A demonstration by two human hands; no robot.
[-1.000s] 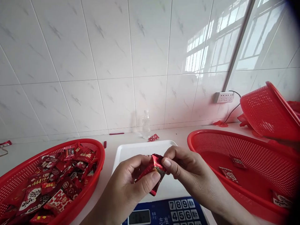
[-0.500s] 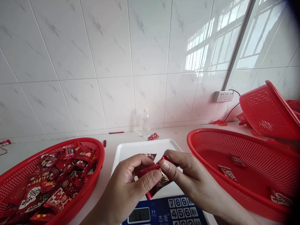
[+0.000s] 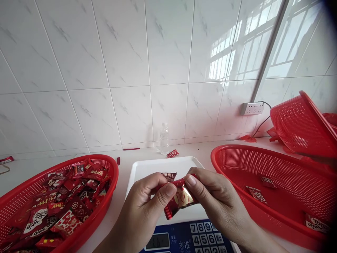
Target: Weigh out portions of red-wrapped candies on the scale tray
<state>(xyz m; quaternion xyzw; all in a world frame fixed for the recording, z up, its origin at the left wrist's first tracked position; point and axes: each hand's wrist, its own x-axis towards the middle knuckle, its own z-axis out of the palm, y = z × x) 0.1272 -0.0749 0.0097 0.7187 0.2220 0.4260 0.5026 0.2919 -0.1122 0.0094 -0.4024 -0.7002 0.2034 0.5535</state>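
A: Near worktop edge, over the scale (image 3: 184, 240)?
B: Left hand (image 3: 142, 211) and right hand (image 3: 218, 202), fingers (image 3: 165, 191) pinching one red candy packet (image 3: 180, 201). A second ago it was bunched. Now it is pulled flatter, pale printed face showing, so I judge it mid-handling.
A: Beyond?
B: White scale tray (image 3: 158, 168), then the left basket (image 3: 115, 179) and right basket (image 3: 250, 165).

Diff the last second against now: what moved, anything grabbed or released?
The wrapped candy turned and sank slightly: its paler printed face now shows. Left hand and right hand pinch it as before; nothing was let go. A second candy on the white tray has come into view behind it. The full basket, the near-empty basket, the bottle and the scale stayed put.
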